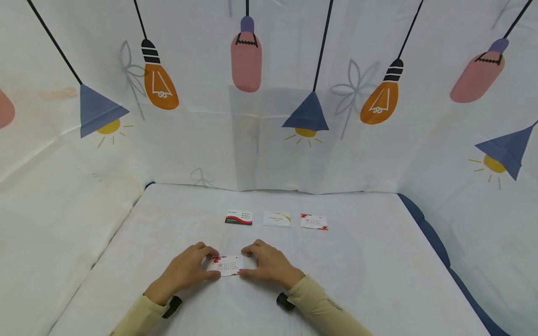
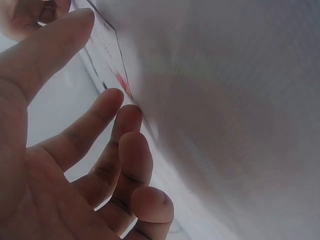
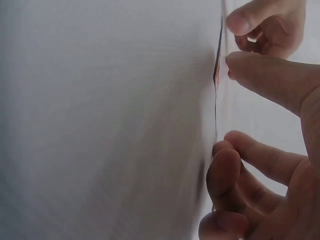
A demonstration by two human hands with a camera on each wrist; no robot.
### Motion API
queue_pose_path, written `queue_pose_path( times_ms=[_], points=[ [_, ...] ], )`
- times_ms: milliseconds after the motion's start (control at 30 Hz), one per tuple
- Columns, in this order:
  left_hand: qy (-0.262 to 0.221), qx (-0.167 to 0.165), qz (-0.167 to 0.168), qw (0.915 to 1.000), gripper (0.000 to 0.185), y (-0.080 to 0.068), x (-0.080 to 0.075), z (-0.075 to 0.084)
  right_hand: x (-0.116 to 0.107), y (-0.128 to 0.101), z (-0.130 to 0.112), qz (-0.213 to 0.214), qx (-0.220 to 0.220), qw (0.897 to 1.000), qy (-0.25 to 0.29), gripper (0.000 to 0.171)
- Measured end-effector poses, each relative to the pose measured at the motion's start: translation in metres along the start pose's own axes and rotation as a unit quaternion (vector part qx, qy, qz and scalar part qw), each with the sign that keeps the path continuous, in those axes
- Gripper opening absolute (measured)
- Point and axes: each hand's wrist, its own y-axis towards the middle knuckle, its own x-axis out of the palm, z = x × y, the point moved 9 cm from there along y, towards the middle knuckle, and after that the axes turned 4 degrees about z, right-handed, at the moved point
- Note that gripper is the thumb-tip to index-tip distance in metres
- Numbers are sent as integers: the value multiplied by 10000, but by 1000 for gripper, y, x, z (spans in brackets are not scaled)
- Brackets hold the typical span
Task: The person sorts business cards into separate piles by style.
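A white business card [image 1: 229, 265] with red floral corners and small print lies between my two hands, low over the white table. I cannot tell whether it touches the cloth. My left hand [image 1: 189, 267] holds its left end, thumb at the near corner and index finger at the far corner. Opposite it, my right hand [image 1: 269, 266] has the right end between thumb and fingers in the same way. The left wrist view shows the red corner of the card [image 2: 120, 80] by the left fingertips. Seen nearly edge-on in the right wrist view, the card [image 3: 217, 67] is mostly hidden.
Beyond the hands, three cards lie in a row: a black, red and white one [image 1: 238, 217], a white and green one [image 1: 277, 219], and a red floral one [image 1: 314, 221]. The table [image 1: 357, 280] is bordered by cloth walls [image 1: 269, 154] printed with lamps.
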Motion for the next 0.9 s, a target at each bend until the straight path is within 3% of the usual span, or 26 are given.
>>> queue_pose_path(
  times_ms=[367, 900],
  points=[
    [-15, -12, -14, 10000, 43, 1, 4, -2, 6, 4, -5, -194, 24, 9996, -183, 46],
    [-259, -94, 37, 9996, 45, 2, 6, -3, 9, 6, -2, -295, 179, 9994, 84, 44]
  ],
)
